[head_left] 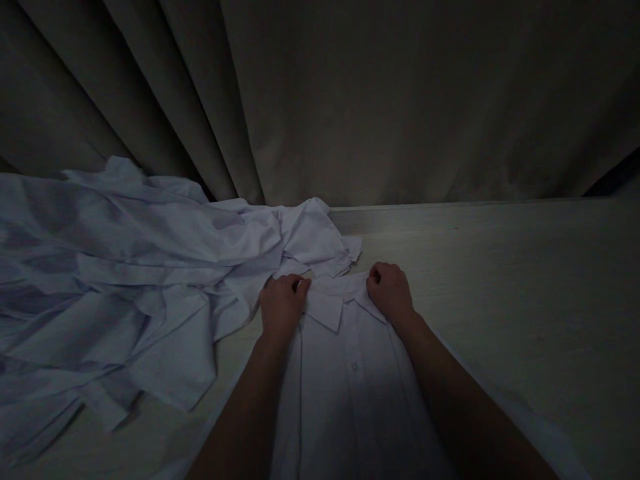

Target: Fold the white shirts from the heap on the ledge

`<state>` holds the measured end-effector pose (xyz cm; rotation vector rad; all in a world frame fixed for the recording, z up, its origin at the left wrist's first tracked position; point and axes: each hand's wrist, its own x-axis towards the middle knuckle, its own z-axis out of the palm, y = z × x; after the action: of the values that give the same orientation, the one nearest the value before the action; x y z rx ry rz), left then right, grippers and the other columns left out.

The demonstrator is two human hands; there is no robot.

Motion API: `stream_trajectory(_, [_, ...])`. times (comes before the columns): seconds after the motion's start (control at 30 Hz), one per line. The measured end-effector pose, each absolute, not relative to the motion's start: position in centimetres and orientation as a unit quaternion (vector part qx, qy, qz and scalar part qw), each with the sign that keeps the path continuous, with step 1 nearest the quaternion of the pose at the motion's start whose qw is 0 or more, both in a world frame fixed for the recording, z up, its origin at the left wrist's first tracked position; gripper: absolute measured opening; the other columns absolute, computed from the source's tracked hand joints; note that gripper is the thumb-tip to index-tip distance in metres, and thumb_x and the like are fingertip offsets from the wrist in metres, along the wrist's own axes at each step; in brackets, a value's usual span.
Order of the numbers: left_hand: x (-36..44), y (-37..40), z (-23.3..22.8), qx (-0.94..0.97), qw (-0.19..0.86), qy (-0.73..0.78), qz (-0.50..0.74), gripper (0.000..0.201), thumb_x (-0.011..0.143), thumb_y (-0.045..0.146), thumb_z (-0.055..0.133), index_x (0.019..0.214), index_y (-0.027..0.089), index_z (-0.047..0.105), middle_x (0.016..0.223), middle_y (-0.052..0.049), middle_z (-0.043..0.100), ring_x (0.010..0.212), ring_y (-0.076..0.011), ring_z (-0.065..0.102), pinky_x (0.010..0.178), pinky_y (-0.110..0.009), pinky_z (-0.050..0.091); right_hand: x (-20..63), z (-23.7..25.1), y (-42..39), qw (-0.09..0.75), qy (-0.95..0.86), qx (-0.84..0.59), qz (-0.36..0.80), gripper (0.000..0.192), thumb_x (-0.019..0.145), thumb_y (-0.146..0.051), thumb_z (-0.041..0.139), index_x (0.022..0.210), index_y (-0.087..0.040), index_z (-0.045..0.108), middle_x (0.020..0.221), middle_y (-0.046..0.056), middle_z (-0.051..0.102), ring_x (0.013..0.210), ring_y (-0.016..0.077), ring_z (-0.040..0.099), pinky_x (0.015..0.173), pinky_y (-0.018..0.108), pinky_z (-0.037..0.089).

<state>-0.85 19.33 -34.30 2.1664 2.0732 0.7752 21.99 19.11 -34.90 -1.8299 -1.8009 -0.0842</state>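
A white button-up shirt [325, 387] lies front side up on the floor, its collar pointing away from me. My left hand [285, 303] pinches the left end of the collar, thumb against fingers. At the collar's right end my right hand [390, 290] is closed on the fabric in the same way. Between the hands the two collar points are spread, and a button shows on the front placket below. My forearms cover parts of the shirt's sides, and its lower end runs out of view.
A heap of crumpled white garments [165, 267] spreads over the floor at the left, reaching close to the shirt's collar. Long grey-brown curtains [375, 100] hang along the back. The pale floor [525, 287] extends to the right. The light is dim.
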Motion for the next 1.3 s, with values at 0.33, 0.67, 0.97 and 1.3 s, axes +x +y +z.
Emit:
stream_trajectory(0.33, [-1.0,18.9,-32.7,0.67,0.058,0.694,0.258,0.041,0.089,0.043,0.032,0.093,0.022,0.067,0.089,-0.007,0.072,0.081,-0.0197,0.062,0.072,-0.031,0.041,21.5,-34.8,18.9,0.342,-0.648,-0.681,0.018,0.027,0.08,-0.021,0.042,0.096,-0.018,0.064,0.088,0.008,0.066,0.081,0.0206,0.056,0.074,0.032,0.041])
stream_trajectory(0.67, [-1.3,19.3,-32.9,0.671,0.138,0.674,0.276,0.03,0.084,0.036,0.042,0.089,0.022,0.068,0.083,-0.005,0.072,0.075,-0.017,0.063,0.067,-0.027,0.042,21.9,-35.3,19.6,0.402,-0.609,-0.672,0.128,0.018,0.077,-0.03,0.047,0.078,-0.019,0.062,0.072,0.003,0.063,0.068,0.017,0.057,0.064,0.028,0.042])
stream_trajectory(0.97, [-1.1,19.2,-32.7,0.663,0.178,0.657,0.312,0.03,0.082,0.036,0.045,0.095,0.021,0.068,0.083,-0.005,0.071,0.076,-0.0172,0.063,0.071,-0.028,0.045,21.4,-34.6,19.2,0.427,-0.592,-0.666,0.15,0.019,0.072,-0.036,0.053,0.079,-0.02,0.061,0.072,0.002,0.064,0.068,0.0168,0.057,0.064,0.028,0.042])
stream_trajectory(1.3, [-1.3,19.7,-33.0,0.664,0.181,0.655,0.312,0.024,0.082,0.033,0.047,0.088,0.02,0.066,0.087,-0.005,0.071,0.08,-0.0172,0.063,0.073,-0.028,0.044,21.7,-34.9,19.2,0.477,-0.569,-0.651,0.158,0.017,0.076,-0.036,0.05,0.075,-0.02,0.058,0.071,0.002,0.062,0.067,0.0175,0.056,0.066,0.03,0.043])
